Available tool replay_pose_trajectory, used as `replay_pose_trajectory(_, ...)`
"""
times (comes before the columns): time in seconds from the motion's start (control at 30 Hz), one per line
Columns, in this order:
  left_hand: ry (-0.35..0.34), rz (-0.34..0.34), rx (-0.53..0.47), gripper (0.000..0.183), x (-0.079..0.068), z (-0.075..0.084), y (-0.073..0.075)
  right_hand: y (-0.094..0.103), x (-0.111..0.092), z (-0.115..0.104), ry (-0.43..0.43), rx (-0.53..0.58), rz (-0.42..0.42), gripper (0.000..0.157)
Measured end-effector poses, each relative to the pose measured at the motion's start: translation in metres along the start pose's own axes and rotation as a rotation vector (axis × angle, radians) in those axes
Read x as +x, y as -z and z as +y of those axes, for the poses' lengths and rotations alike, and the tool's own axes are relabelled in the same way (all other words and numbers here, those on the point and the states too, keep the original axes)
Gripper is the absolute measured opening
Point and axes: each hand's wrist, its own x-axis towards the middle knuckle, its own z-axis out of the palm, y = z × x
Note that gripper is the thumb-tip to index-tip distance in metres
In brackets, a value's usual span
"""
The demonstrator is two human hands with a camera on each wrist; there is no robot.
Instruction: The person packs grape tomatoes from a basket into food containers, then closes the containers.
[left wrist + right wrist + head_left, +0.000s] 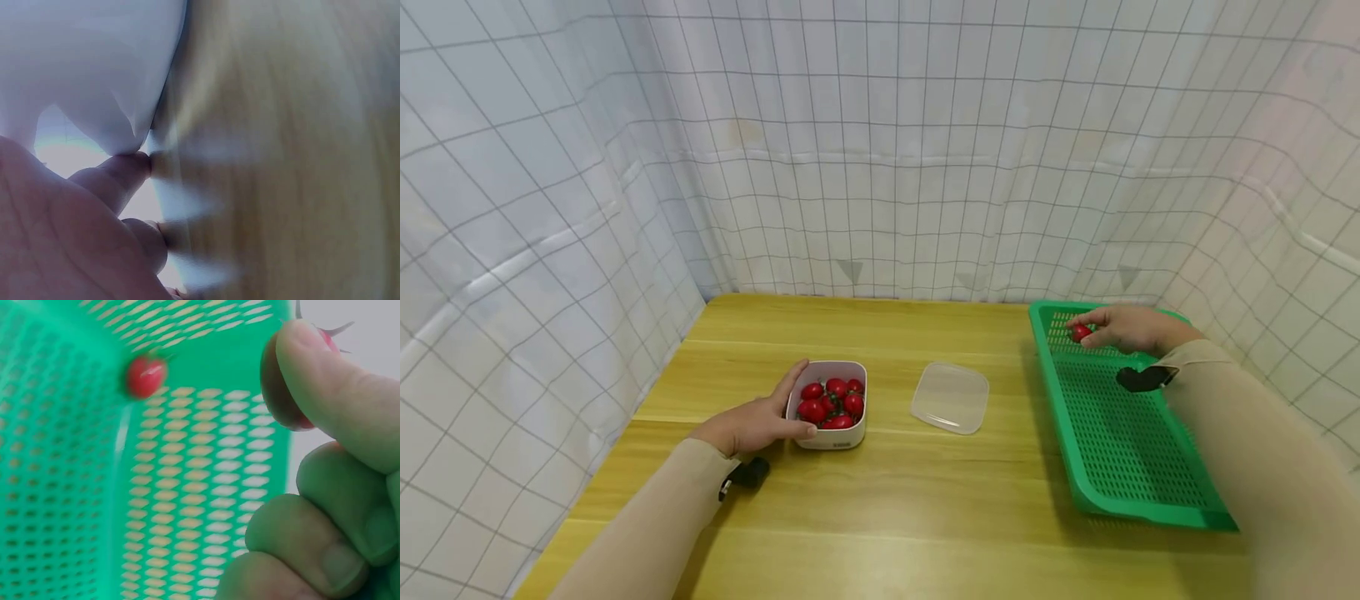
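My right hand (1131, 327) pinches a red cherry tomato (1080, 333) between thumb and fingers, over the far end of the green basket (1066, 442). In the right wrist view the held tomato (281, 387) shows its green stem tips past the thumb. A second cherry tomato (147, 376) lies in a corner of the basket; the head view hides it. On the left, my left hand (752, 423) holds a white plastic box (827, 439) by its left side, thumb at the front rim and fingers along the wall (87, 56). Several cherry tomatoes (812, 410) lie in the box.
A translucent square lid (951, 398) lies flat on the wooden table (917, 517), between box and basket. White gridded curtains (895, 167) hang behind the table and along both sides.
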Motion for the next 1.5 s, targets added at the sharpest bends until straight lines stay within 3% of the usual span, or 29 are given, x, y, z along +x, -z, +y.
replay_pose_trajectory(0.17, 0.006, 0.004, 0.005, 0.119, -0.001, 0.001, 0.001, 0.007, -0.002, -0.02, 0.041, -0.01, 0.052, 0.056)
replay_pose_trajectory(0.4, 0.003, -0.004, -0.011, 0.119, -0.001, 0.001, 0.001, 0.003, 0.004, -0.056, 0.094, -0.011, 0.063, 0.052)
replay_pose_trajectory(0.67, 0.016, -0.005, -0.007, 0.119, 0.0, 0.003, 0.001, -0.015, 0.023, -0.113, 0.198, -0.207, 0.089, 0.042)
replay_pose_trajectory(0.87, 0.014, 0.0, -0.029, 0.118, 0.002, 0.003, 0.002, -0.047, 0.045, -0.162, 0.295, -0.198, -0.002, 0.042)
replay_pose_trajectory(1.17, 0.015, 0.006, -0.01, 0.118, 0.0, 0.001, 0.001, -0.113, 0.077, -0.225, 0.418, -0.217, -0.152, 0.038)
replay_pose_trajectory(1.5, 0.027, -0.011, -0.018, 0.118, 0.001, 0.0, 0.002, -0.161, 0.096, -0.258, 0.503, -0.241, -0.25, 0.039)
